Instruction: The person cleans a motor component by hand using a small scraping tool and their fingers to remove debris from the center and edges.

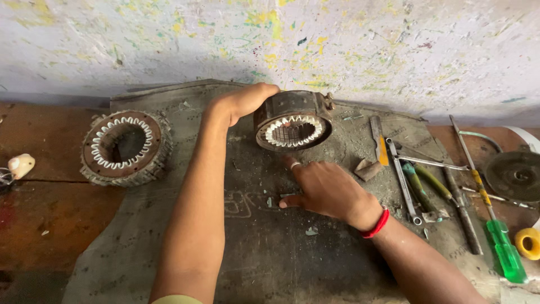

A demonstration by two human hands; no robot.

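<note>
Fingers (pixel 264 90) of the left hand (pixel 243 101) curled over the top rim of the tilted motor stator (pixel 292 119), gripping it near the far edge of the grey mat (pixel 264 247) and holding it tipped up, bore turned toward the camera, white slot liners showing round the inside. Right hand (pixel 326 188) laid flat on the mat just in front of the stator, fingers spread and open, nothing held, a ring on one finger, a red band (pixel 376 224) round the wrist; fingertips close to the stator's lower rim, touching or not, cannot tell.

Toward the left edge of the worktop, off the mat on the brown wood (pixel 50 219), a second stator (pixel 125 146) lying flat with its bore up. Beyond that, at the far left edge, a small pale lump (pixel 21 165).

Along the right edge of the mat, a row of hand tools: a flat file (pixel 378 141), a spanner (pixel 404 180), green-handled pliers (pixel 419 183), and a screwdriver with a clear green handle (pixel 505 253). Near the right edge of the worktop, a dark round disc (pixel 514 174) and a yellow tape roll (pixel 529 242).
</note>
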